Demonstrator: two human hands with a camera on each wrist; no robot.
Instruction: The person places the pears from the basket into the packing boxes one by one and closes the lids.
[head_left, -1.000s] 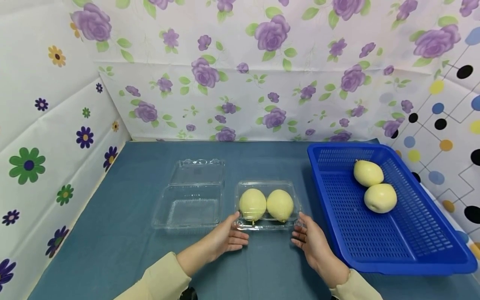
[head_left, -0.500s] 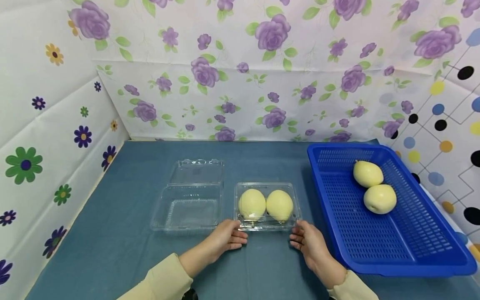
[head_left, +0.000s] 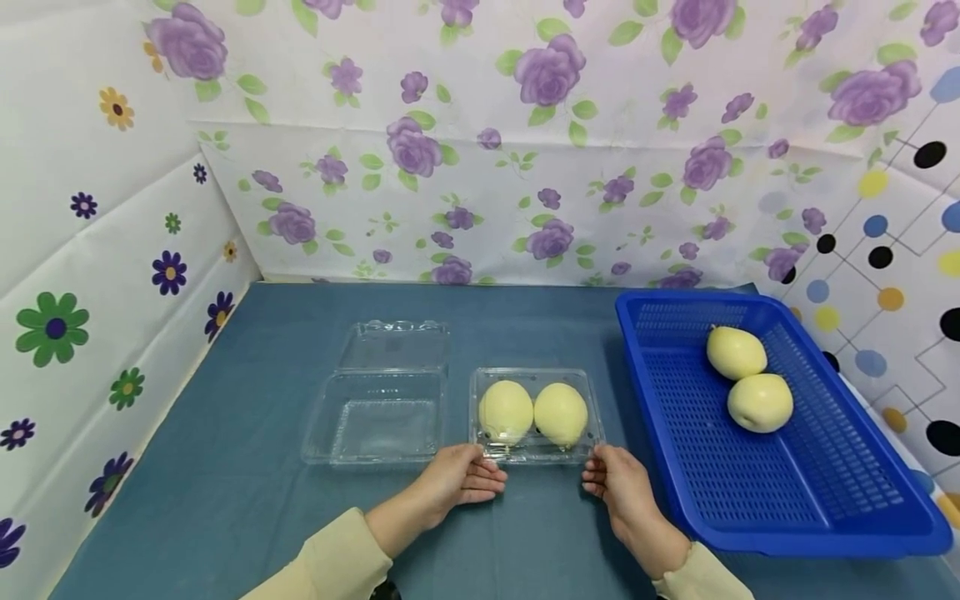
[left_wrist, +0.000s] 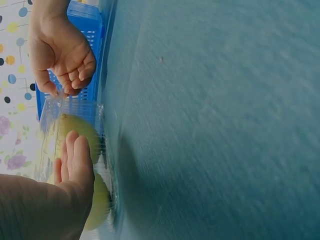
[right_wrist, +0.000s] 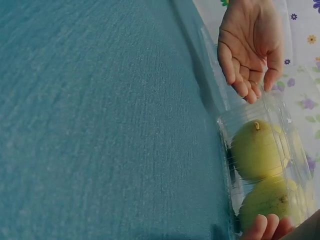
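Observation:
A clear plastic clamshell box (head_left: 534,377) lies with its lid down over two pale yellow pears (head_left: 506,412), set side by side, stems toward the near edge. At the box's near left corner, my left hand (head_left: 456,485) pinches the rim between thumb and fingers. The right hand (head_left: 628,493) grips the near right corner in the same manner. That pinch, thumb above and fingers curled below, shows in the left wrist view, where the right hand (left_wrist: 62,52) is opposite. In the right wrist view, the left hand (right_wrist: 250,45) holds the rim beyond the pears.
Left of the box stands another clear clamshell (head_left: 386,417), lid raised backward, with nothing inside. A blue perforated basket (head_left: 750,492) at the right bears two more pears (head_left: 760,403). Blue-green cloth (head_left: 240,475) covers the table, and flowered sheets (head_left: 337,142) enclose it.
The box lid's front edge has come down a little. Both hands have sunk slightly toward me, staying at the near corners. The pears and basket have not moved.

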